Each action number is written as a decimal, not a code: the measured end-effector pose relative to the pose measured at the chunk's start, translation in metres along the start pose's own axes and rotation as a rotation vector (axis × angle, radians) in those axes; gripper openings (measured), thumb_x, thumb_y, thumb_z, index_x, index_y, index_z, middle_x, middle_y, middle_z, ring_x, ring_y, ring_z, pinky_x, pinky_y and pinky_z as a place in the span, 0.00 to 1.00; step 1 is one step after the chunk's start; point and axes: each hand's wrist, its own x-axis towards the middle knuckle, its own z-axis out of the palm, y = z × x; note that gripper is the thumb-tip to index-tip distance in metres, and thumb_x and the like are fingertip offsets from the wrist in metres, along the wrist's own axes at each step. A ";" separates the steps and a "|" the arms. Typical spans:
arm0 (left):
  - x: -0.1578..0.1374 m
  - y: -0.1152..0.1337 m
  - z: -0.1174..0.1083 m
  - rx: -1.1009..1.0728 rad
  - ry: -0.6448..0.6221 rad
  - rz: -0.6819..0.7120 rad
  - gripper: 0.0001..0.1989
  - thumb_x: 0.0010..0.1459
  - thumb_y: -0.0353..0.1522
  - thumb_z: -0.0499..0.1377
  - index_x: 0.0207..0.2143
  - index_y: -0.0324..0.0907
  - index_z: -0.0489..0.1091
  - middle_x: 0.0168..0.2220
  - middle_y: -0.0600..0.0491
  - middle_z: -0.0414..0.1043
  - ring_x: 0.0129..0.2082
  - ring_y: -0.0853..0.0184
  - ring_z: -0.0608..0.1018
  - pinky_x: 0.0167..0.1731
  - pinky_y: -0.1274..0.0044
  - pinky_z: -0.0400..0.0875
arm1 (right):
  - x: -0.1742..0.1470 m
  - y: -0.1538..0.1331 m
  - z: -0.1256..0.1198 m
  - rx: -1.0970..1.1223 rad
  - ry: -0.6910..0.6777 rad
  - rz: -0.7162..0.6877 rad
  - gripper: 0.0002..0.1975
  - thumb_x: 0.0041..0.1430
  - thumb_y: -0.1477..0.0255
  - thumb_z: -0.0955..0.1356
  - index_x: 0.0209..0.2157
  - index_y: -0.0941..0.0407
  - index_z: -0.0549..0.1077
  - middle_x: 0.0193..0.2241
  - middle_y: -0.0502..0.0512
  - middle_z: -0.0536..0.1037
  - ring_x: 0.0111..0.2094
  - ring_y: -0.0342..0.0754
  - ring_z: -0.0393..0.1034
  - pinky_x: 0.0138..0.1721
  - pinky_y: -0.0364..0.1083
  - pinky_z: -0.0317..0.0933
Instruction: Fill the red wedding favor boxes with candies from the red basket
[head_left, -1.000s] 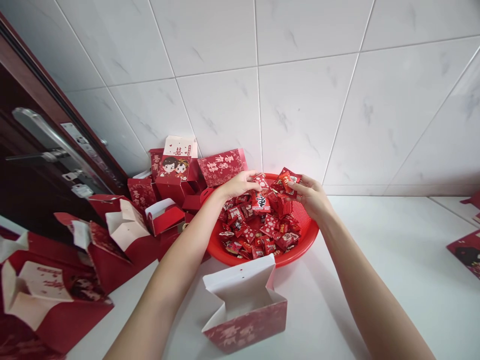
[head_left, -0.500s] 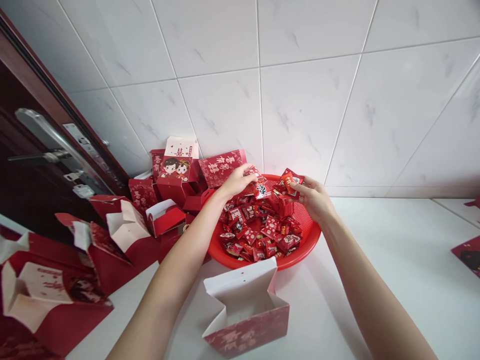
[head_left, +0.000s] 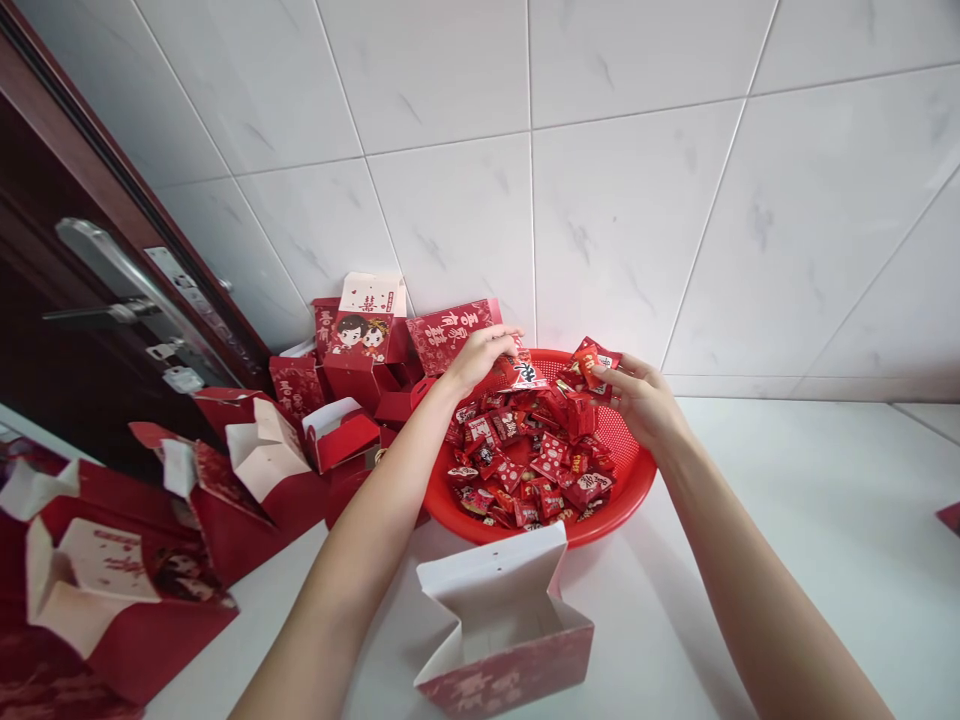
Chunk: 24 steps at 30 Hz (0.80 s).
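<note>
Over the back left of a red plastic basket (head_left: 634,490), my left hand (head_left: 484,358) is closed on a red candy packet (head_left: 525,372) with a large printed character. My right hand (head_left: 637,390), at the back right rim, pinches several wrapped candies (head_left: 590,365) between thumb and fingers. Many small red wrapped candies (head_left: 517,460) lie heaped in the basket below both hands. In front of the basket stands an open red gift box (head_left: 510,660), its white inside showing and its flaps up; I see nothing in it.
Several open red boxes (head_left: 135,620) crowd the left side of the white counter (head_left: 720,480). More boxes with printed figures (head_left: 364,335) stand against the tiled wall (head_left: 615,230). A dark door with a metal handle (head_left: 112,260) is at the far left. A dark red corner shows at the right edge.
The whole view has shifted slightly, so things appear a little further right. My left hand has turned slightly with its packet lower; my right hand still holds its candies.
</note>
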 end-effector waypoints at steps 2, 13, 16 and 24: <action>-0.001 -0.001 0.001 0.017 -0.028 -0.002 0.17 0.44 0.32 0.60 0.40 0.40 0.75 0.29 0.55 0.74 0.34 0.66 0.77 0.41 0.74 0.70 | 0.000 0.000 0.001 -0.001 -0.001 -0.004 0.16 0.39 0.66 0.80 0.30 0.55 0.78 0.29 0.51 0.81 0.31 0.48 0.76 0.33 0.47 0.74; -0.003 -0.004 0.001 0.103 -0.149 0.002 0.26 0.44 0.29 0.66 0.49 0.39 0.74 0.42 0.49 0.78 0.41 0.62 0.79 0.49 0.69 0.71 | -0.001 0.000 0.000 0.019 -0.019 -0.010 0.16 0.40 0.65 0.80 0.31 0.54 0.79 0.30 0.51 0.81 0.31 0.47 0.75 0.37 0.50 0.75; -0.004 -0.004 -0.001 0.139 -0.166 -0.016 0.26 0.44 0.28 0.66 0.49 0.39 0.75 0.44 0.47 0.79 0.43 0.62 0.79 0.51 0.68 0.71 | 0.000 0.000 0.000 0.018 -0.027 -0.004 0.17 0.41 0.64 0.80 0.33 0.54 0.79 0.32 0.52 0.82 0.32 0.48 0.76 0.38 0.50 0.75; -0.006 -0.009 -0.003 0.206 -0.395 -0.114 0.32 0.41 0.28 0.69 0.53 0.38 0.74 0.33 0.51 0.81 0.32 0.63 0.80 0.37 0.72 0.73 | 0.000 0.001 0.000 0.023 -0.027 -0.013 0.17 0.40 0.63 0.81 0.31 0.54 0.78 0.31 0.51 0.81 0.33 0.48 0.75 0.38 0.50 0.74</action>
